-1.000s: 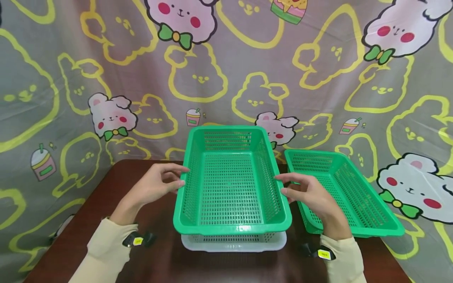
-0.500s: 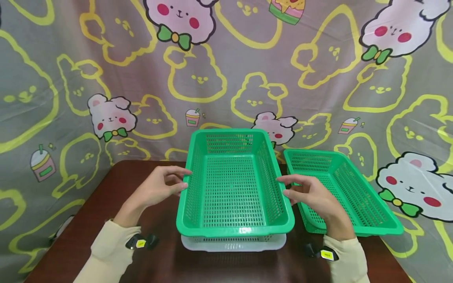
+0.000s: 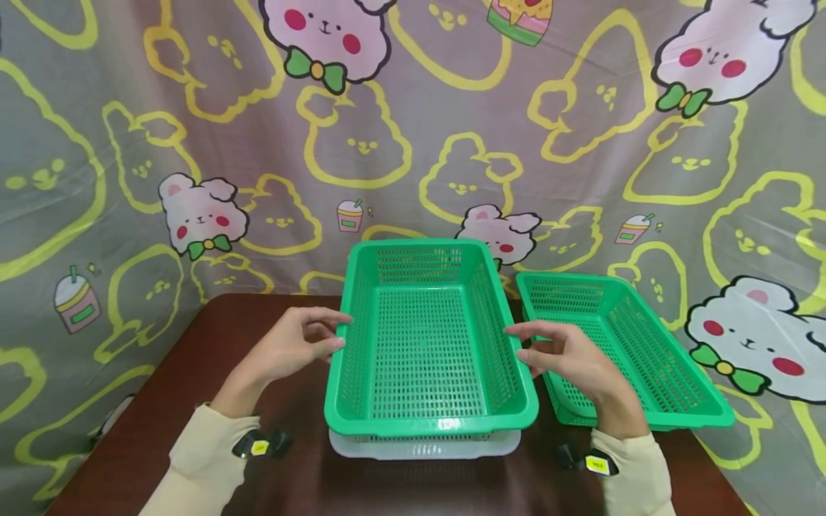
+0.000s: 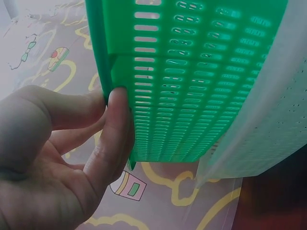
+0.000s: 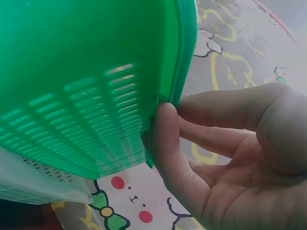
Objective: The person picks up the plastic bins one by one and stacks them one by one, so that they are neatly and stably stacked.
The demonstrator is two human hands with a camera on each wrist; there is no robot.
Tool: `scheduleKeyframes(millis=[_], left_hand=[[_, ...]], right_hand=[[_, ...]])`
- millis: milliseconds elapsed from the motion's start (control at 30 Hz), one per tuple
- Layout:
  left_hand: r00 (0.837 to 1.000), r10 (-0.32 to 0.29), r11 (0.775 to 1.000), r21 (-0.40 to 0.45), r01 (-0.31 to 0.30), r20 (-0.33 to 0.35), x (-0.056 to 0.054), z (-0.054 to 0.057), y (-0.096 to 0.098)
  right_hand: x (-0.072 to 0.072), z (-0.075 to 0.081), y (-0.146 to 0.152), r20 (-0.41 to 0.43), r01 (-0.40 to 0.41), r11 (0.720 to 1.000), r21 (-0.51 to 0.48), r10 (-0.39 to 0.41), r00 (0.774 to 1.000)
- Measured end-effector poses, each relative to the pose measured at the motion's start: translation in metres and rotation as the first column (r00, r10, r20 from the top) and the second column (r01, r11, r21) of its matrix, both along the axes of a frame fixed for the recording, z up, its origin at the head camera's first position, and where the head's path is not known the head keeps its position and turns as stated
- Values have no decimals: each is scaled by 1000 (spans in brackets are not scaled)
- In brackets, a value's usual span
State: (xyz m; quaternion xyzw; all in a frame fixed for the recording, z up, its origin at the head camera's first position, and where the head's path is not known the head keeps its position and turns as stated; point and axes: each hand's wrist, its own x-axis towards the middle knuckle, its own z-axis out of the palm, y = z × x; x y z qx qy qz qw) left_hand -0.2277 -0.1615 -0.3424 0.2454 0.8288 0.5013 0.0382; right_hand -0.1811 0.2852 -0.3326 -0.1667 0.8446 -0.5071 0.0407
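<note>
One green perforated basket (image 3: 422,355) was held directly above the white basket (image 3: 426,450) on the dark wooden counter (image 3: 277,405), any contact between the two being unclear. The left hand (image 3: 293,344) and right hand (image 3: 571,355), one either side of the white basket, had fingers (image 4: 117,110) pinching the held basket's opposite long edges. A second green basket (image 3: 665,351) lay right of the white basket; matched grips and slow, level handling seemed advisable, lest a corner snag.

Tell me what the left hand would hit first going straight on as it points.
The held green perforated basket. The left hand pinches its left edge and points across it, so it would likely push into that side; exact depth is hard to judge.
</note>
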Motion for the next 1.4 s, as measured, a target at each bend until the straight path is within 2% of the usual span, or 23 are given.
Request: scheduleKeyframes(millis=[533,833,1400], left_hand=[[999,-11,1000,-15,11,38,1,-8,5],[999,-26,999,-40,28,45,-1,-13,6],[996,-19,999,-48,23,84,-4,-22,6]], right_hand=[[-5,-4,6,130,-56,998,25,53,990],[-10,-11,8,138,-77,996,52,69,988],[-17,-19,6,173,-115,991,73,101,980]])
